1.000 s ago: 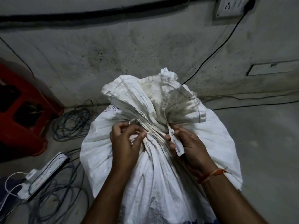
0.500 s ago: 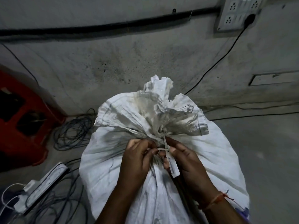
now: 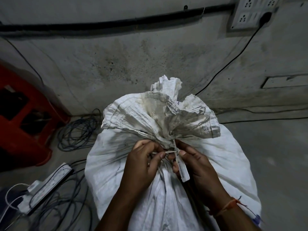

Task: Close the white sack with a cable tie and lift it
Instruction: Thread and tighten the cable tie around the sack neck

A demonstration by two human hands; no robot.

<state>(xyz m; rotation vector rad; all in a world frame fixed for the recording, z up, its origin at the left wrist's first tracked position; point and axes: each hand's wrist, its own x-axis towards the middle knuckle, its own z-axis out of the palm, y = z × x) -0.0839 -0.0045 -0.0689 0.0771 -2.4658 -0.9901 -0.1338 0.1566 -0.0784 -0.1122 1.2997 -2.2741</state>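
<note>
A full white woven sack (image 3: 225,157) stands on the floor in front of me, its mouth bunched into a crumpled ruffle above a gathered neck. A white cable tie (image 3: 170,152) runs around that neck, and its flat tag end (image 3: 182,169) hangs down to the right. My left hand (image 3: 143,162) pinches the thin tail of the tie between thumb and finger at the left of the neck. My right hand (image 3: 198,165) grips the tag end and the neck fabric from the right. Both hands touch the sack.
A grey wall rises just behind the sack, with a black pipe (image 3: 116,24) and a socket plate (image 3: 251,12) with a plugged black cord. A red plastic stool (image 3: 21,114) stands at left. Coiled cables (image 3: 76,132) and a white power strip (image 3: 46,184) lie on the floor at left.
The sack's mouth has been drawn tighter and the ruffle stands taller. My two hands have come closer together at the neck, and the view has tilted up the wall.
</note>
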